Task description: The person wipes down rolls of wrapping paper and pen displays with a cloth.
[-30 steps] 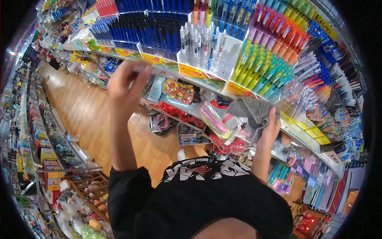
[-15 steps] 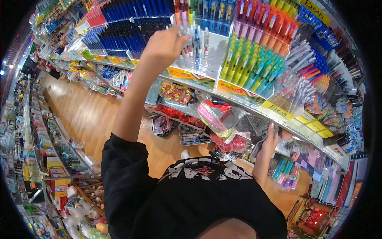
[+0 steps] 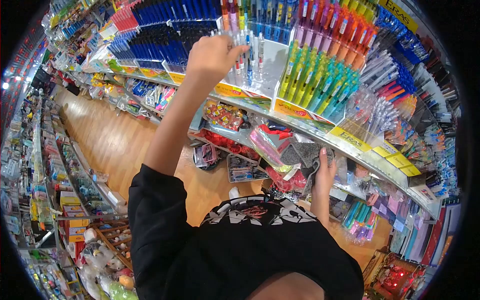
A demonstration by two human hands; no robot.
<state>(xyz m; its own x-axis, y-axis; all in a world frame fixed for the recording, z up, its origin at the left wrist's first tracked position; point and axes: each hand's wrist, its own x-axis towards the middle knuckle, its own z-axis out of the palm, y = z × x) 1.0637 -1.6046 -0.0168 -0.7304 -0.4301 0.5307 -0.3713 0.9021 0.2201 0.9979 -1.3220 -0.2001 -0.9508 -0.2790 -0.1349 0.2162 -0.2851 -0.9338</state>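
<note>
My left hand (image 3: 212,56) is over a compartment of the pen display, fingers curled around a few white-and-clear pens (image 3: 224,34) whose ends show above it. The palm side is hidden, and the thumb points right. Just right of it, several more white and blue pens (image 3: 249,52) stand upright in the same white compartment. Lower down, below the shelf's front edge, my right hand (image 3: 324,172) grips a crumpled grey cloth (image 3: 302,155), thumb on top.
Dark blue pens (image 3: 170,45) fill the racks at left; yellow and teal pens (image 3: 315,80) stand at right. Beneath the shelf are packaged goods (image 3: 222,117) and a tray of pens (image 3: 242,167). Another stocked shelf (image 3: 65,165) lines the aisle's left, beside the wooden floor (image 3: 110,130).
My left hand has shifted slightly right and down at the pens. My right hand has moved left with the grey cloth. The camera view has shifted a little.
</note>
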